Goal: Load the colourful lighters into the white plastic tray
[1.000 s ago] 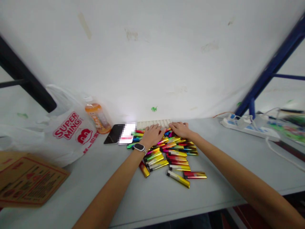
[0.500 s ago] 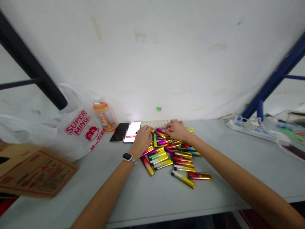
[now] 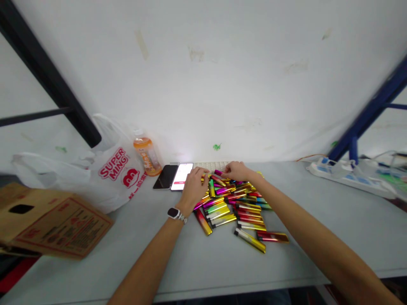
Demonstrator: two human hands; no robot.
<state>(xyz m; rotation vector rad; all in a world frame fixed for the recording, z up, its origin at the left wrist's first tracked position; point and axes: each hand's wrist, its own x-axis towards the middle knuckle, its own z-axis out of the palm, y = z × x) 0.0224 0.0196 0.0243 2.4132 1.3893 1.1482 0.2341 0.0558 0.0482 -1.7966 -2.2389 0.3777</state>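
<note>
Shiny metallic lighters [image 3: 222, 220] in red, gold, magenta, green and silver lie in a loose pile on the grey table [image 3: 203, 271]. My left hand [image 3: 194, 186], with a watch on its wrist, rests over the pile's left edge. Its fingers are bent and a little apart, with no held thing visible. At the back of the pile my right hand [image 3: 237, 170] is closed in a pinch on a magenta lighter [image 3: 218, 173], whose end sticks out to the left. Part of a pale gridded tray or keyboard [image 3: 211, 166] shows behind both hands.
A lit phone [image 3: 182, 177] and a dark one [image 3: 165, 177] lie left of my left hand. Farther left stand an orange drink bottle [image 3: 147, 156], a white plastic bag [image 3: 111, 186] and a cardboard box [image 3: 63, 228]. A power strip [image 3: 346, 180] lies at the right.
My right hand has closed from spread fingers into a pinch, with a magenta lighter at its fingertips. My left hand has stayed near the pile's left edge. The whole view has shifted slightly.
</note>
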